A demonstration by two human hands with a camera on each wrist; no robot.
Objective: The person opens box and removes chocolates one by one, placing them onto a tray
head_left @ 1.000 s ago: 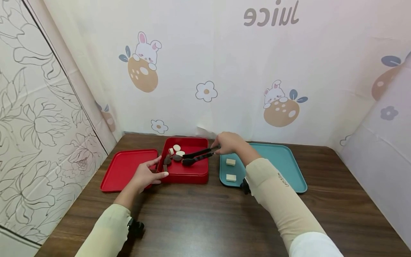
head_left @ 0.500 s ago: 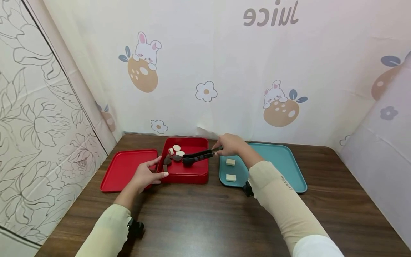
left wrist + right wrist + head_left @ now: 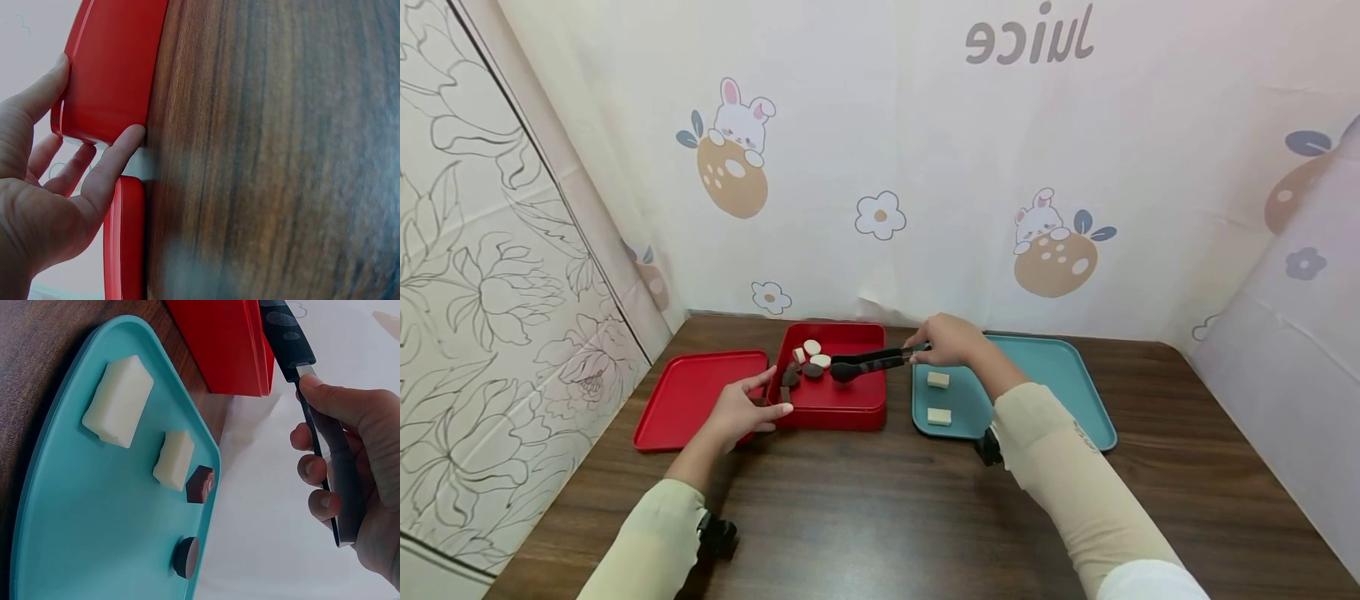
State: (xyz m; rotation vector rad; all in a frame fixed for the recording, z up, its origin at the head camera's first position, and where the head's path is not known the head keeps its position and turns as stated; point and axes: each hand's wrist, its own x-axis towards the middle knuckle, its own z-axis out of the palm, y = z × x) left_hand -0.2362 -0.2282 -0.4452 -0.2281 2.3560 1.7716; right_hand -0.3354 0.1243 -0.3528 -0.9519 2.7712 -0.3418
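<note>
My right hand holds black-and-metal tongs, their handle between thumb and fingers. The tong tips hang over the middle of the red box, arms close together; I cannot tell whether they grip anything. In the box's left part lie brown pieces and white pieces that look like chocolates. My left hand rests at the box's front left corner, thumb on the front wall and fingers spread along the left side. In the left wrist view these fingers are fairly straight against the red wall.
A flat red tray lies left of the box, partly behind my left hand. At right, a teal tray bears two cream blocks, a reddish-brown piece and a dark round piece. A patterned cloth wall stands behind the table.
My right hand has moved to the right with the tongs, whose tips have shifted slightly right and up and whose arms have come closer together. The left hand stays at the box corner.
</note>
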